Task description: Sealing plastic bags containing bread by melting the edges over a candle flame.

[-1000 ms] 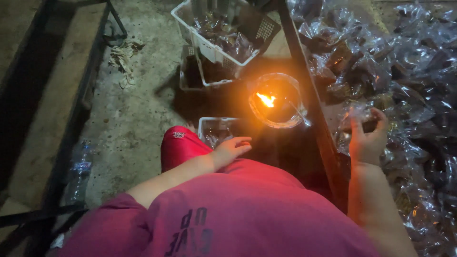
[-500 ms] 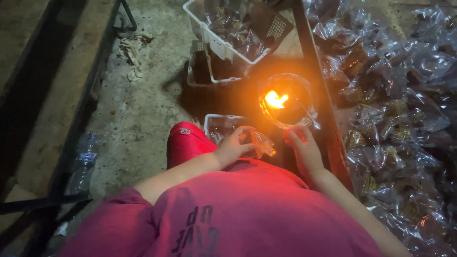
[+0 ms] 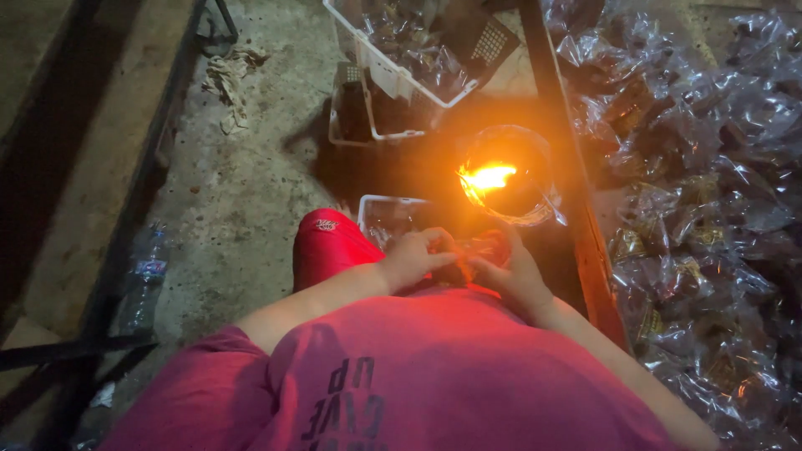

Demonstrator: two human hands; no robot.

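Left hand [image 3: 411, 257] and right hand [image 3: 510, 269] closed together on small crinkly clear plastic packet [image 3: 478, 249], in lap | just below open orange flame [image 3: 487, 177] in round bowl [image 3: 535, 213] | risk: film drifting close, scorching; fingers burning.

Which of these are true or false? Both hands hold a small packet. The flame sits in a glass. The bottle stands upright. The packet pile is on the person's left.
1. Both hands, left hand and right hand, hold a small packet: true.
2. The flame sits in a glass: true.
3. The bottle stands upright: false, it lies on the floor.
4. The packet pile is on the person's left: false, it is on the right.
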